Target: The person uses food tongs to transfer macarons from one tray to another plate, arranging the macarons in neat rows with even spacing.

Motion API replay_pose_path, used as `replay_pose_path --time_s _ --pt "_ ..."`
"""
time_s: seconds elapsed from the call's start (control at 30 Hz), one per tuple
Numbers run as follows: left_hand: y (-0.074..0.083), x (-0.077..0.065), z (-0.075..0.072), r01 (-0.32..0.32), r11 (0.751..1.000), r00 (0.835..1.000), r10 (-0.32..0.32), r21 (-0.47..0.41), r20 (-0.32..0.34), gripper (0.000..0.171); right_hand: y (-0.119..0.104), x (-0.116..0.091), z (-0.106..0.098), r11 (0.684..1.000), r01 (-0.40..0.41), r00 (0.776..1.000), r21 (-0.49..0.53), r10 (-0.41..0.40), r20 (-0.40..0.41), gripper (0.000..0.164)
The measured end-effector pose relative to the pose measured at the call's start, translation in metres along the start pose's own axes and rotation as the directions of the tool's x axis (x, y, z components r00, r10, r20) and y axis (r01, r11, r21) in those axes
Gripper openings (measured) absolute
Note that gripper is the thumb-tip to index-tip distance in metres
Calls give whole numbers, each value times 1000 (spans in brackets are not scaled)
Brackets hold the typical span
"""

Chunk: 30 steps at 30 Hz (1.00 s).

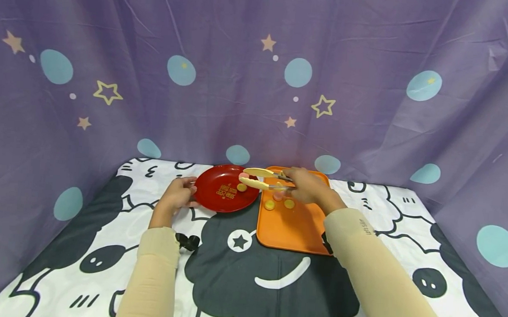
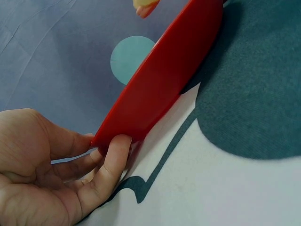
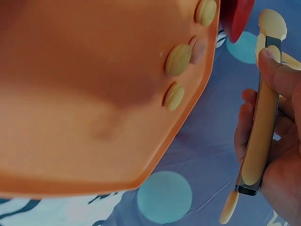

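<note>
My left hand [image 1: 177, 194] pinches the left rim of a red plate [image 1: 208, 201], thumb at the edge and fingers underneath in the left wrist view. The plate [image 2: 155, 89] bears gold characters and a yellow macaron [image 1: 241, 187]. My right hand [image 1: 306, 185] grips kitchen tongs [image 1: 274, 187] with cream tips and handle grips. Between the tips, over the plate's right side, is a pink macaron [image 1: 244, 175]. Several macarons lie on the orange tray [image 1: 293, 235], including a yellow macaron [image 3: 178, 60] and a partly hidden pink macaron [image 3: 197, 50].
The tray stands right of the plate, near the back edge of a table covered by a cartoon-print cloth [image 1: 221, 295]. Behind the table hangs a purple curtain [image 1: 222, 113] with stars and blue dots.
</note>
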<state>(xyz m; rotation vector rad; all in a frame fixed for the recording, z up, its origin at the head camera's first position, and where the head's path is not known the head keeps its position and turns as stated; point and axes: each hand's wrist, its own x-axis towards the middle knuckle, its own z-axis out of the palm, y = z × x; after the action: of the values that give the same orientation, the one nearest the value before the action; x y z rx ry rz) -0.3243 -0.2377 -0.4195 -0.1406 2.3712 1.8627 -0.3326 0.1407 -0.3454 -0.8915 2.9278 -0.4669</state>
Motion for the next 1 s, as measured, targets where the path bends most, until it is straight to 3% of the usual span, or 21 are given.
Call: replay_pose_path --time_s 0.33,0.47,0.63,0.87,1.0 --pt "1 0 -1 3 1000 1000 -3 -16 3 51 -16 15 5 998 9 998 60 -13 65 35" --pt "0 0 0 5 1000 1000 -5 -18 2 51 -19 17 8 998 -29 996 49 24 90 39" --pt "-2 0 1 -3 1000 1000 3 -16 0 51 -23 20 14 997 -72 991 40 67 112 31" --pt "-2 0 1 -2 1000 1000 2 -10 -7 51 -26 28 24 997 -72 994 -39 75 85 53" --pt "-1 -1 1 -9 1000 1000 9 -10 -7 51 -26 30 28 995 -86 993 -42 89 80 52"
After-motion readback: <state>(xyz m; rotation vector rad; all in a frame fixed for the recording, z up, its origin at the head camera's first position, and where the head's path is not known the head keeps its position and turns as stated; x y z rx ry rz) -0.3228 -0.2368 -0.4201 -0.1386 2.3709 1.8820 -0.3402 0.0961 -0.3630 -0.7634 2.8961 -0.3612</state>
